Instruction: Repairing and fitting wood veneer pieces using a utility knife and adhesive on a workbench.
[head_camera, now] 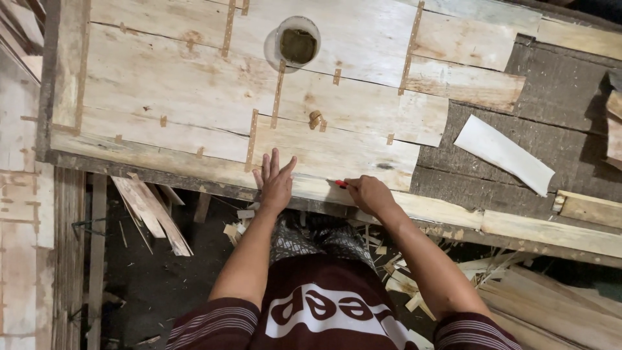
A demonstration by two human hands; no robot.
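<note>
At the near edge of the bench (453, 223), the L hand (275, 185) is laid flat on the veneer sheet (194, 97), fingers straight and slightly apart. Just beside it, the R hand (370, 194) is curled, fingers pinched on a small red tool (340, 184) touching the sheet's edge. Farther off, toward the far edge, a cup (298, 42) is seen on the veneer.

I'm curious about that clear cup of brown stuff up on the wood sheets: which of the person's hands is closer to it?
Left. The left hand lies flat on the veneer sheet, almost straight below the cup. The right hand grips a red tool at the sheet's near edge, farther to the right.
</note>
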